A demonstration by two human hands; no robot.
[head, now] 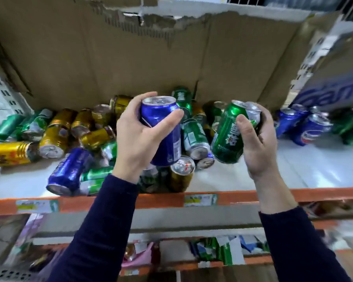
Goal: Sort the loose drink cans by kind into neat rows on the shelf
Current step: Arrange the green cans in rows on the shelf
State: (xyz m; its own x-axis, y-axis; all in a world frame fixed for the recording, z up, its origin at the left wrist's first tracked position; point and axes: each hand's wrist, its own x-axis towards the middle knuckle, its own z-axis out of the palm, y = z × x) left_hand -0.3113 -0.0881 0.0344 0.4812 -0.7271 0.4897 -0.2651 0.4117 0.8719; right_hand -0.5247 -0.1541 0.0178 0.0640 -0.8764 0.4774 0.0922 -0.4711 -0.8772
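Grip tight over the shelf's [293,169] front edge: left hand [139,137] wraps a blue can [163,119], right hand [257,143] a green can [228,137], perhaps 2.

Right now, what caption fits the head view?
Left hand holds a blue can, right hand a green can, over jumbled cans on the shelf.

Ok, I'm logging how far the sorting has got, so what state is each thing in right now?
left hand, grips the blue can.
blue can, held upright above the mixed pile.
right hand, grips the green can.
green can, held tilted, off the shelf.
mixed pile, gold, green and blue cans jumbled on their sides, unsorted.
right-side blue cans, grouped together, blurred.
cardboard, standing behind the pile, top edge torn.
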